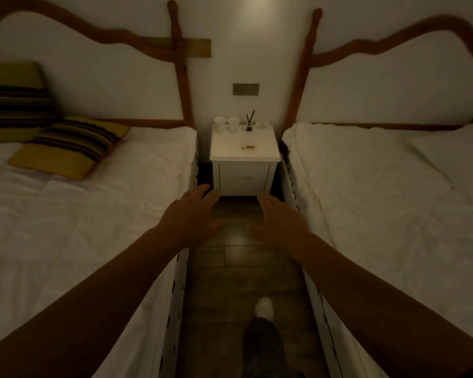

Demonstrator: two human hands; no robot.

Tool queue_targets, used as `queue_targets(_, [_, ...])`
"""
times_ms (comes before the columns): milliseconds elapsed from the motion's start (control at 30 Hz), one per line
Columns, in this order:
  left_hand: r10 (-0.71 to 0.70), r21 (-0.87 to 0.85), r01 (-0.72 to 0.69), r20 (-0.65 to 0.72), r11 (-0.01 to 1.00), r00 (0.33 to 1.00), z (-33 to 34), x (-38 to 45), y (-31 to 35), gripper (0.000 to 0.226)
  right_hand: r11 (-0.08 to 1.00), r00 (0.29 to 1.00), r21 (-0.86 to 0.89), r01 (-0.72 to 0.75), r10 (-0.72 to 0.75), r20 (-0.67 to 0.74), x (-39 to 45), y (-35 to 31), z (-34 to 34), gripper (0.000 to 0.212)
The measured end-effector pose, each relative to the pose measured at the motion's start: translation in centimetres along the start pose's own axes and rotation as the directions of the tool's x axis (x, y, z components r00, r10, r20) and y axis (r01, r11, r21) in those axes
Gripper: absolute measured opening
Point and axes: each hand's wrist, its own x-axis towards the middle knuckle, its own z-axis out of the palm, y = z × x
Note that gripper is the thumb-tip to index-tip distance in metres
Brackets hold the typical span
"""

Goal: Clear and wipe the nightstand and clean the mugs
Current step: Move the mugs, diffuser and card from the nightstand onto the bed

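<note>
A white nightstand (262, 148) stands against the wall between two beds. Two white mugs (226, 124) sit side by side at its back left corner. A small dark holder with sticks (249, 124) and a small white item (262, 127) are at its back right. Brown crumbs or a stain (247, 146) lie in the middle of the top. My left hand (192, 214) and my right hand (277, 218) reach forward over the floor, well short of the nightstand, fingers spread and holding nothing.
A white bed (79, 214) on the left carries two striped yellow cushions (71, 145). Another white bed (380, 200) fills the right. A narrow dark wooden floor aisle (230, 282) runs between them, with my shoe (265, 306) on it. A wall plate (245, 89) hangs above the nightstand.
</note>
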Motion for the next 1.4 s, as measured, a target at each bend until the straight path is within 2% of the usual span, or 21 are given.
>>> queue_targets(200, [-0.023,-0.006,0.023,0.03,1.0,0.999,0.6,13.7,-1.5,0.081,1.0,0.999,0.015,0.02,-0.021,0.031,13.3,4.7,-1.5,0.076])
queue_targets(367, [-0.06,-0.022,0.062,0.076,0.998,0.995,-0.7,23.8,-1.8,0.082,0.999,0.997,0.01,0.049,-0.05,0.051,22.8,7.5,-5.0,0.076])
queue_targets(533, [-0.09,-0.071,0.095,0.068,0.993,0.994,-1.1,31.3,-4.1,0.081,0.997,0.995,-0.006,0.08,-0.079,0.058,30.9,8.1,-7.3,0.075])
queue_targets(667, [-0.111,-0.093,0.122,0.111,0.988,0.988,-0.7,38.3,-7.6,0.08,0.994,0.993,0.018,0.106,-0.107,0.053,38.1,7.6,-7.9,0.066])
queue_targets(900, [-0.1,-0.107,0.117,0.153,0.987,0.983,-0.5,52.3,-15.7,0.081,0.999,0.993,-0.019,0.036,-0.034,0.109,52.5,5.8,-7.6,0.075])
queue_targets(1033, [-0.066,-0.093,0.087,0.21,0.992,0.976,-0.4,60.5,-20.1,0.081,0.999,0.992,0.003,-0.045,0.044,0.12,61.0,5.3,-7.2,0.071])
queue_targets(1233, [-0.081,-0.117,0.112,0.244,0.987,0.966,1.6,69.8,-23.9,0.079,0.996,0.989,0.047,-0.073,0.066,0.136,70.9,5.0,-6.8,0.07])
queue_targets(1400, [-0.116,-0.143,0.159,0.272,0.977,0.955,4.9,76.9,-25.7,0.072,0.997,0.976,0.034,-0.069,0.061,0.211,79.7,6.4,-6.0,0.067])
